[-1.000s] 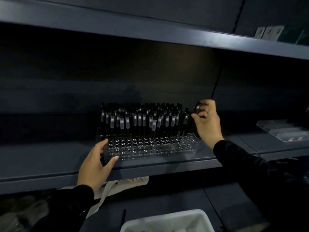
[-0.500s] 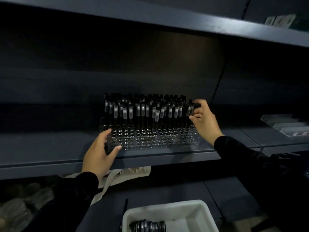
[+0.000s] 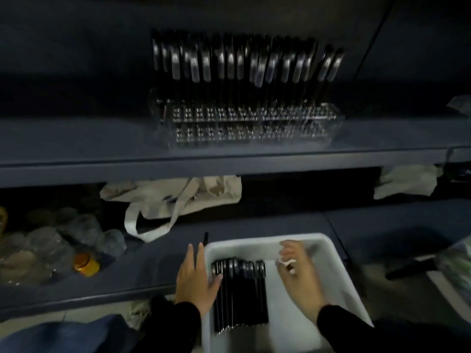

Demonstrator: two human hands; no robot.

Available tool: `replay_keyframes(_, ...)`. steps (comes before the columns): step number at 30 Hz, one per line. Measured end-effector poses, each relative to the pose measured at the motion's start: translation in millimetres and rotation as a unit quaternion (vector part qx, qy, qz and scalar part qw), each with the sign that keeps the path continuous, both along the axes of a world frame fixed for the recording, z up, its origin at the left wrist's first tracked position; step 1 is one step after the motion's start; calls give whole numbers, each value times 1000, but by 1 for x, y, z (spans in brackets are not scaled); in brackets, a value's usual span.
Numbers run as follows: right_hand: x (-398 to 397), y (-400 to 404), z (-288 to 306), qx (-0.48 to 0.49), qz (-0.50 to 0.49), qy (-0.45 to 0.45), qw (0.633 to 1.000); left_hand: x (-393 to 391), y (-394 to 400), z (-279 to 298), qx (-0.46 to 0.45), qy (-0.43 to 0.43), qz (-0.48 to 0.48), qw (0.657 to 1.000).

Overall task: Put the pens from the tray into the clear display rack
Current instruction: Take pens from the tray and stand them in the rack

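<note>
Shelving (image 3: 76,138) of dark, matte blue-grey ran across the view. On its upper board stood the clear display rack (image 3: 249,123), a glassy rectangular block dotted with holes, its back rows filled with upright black pens (image 3: 244,64). Below sat a limp cream cloth bag (image 3: 178,197) and a white, smooth-walled plastic tray (image 3: 328,253) holding a flat row of glossy black pens (image 3: 239,294). The left hand (image 3: 195,278) lay spread, fingers straight on the tray's left rim, thumb touching the pens. The right hand (image 3: 300,273) hovered in the tray, blurred, fingers curled; any grip could not be told.
</note>
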State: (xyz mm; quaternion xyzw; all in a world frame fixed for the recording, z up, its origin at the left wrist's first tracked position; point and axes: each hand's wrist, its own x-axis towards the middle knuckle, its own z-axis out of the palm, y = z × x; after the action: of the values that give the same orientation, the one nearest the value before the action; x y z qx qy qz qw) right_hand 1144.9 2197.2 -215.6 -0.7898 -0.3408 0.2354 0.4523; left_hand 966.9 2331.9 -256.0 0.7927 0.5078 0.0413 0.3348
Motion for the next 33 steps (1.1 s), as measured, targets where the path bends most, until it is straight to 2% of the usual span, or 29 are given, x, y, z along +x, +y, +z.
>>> replay_keyframes(3, -18, -1, -65, -93, 13, 84, 992, 9, -11, -20, -83, -54, 101, 990)
replay_keyframes(7, -33, 10, -102, -113, -68, 144, 981, 10, -13, -25, -90, -31, 106, 990)
replay_keyframes(10, -27, 23, -106, -145, -118, 131, 974, 10, -13, -27, -102, -27, 111, 988)
replay_keyframes(17, 3, 37, -124, -249, -73, 167, 951, 11, -14, -25, -104, -28, 121, 987)
replay_keyframes(29, 13, 47, -115, -260, -53, 222, 938, 13, -13, -22, -104, -14, 126, 986)
replay_keyframes(33, 13, 46, -111, -258, -36, 214, 942, 11, -13, -22, -101, -11, 124, 987)
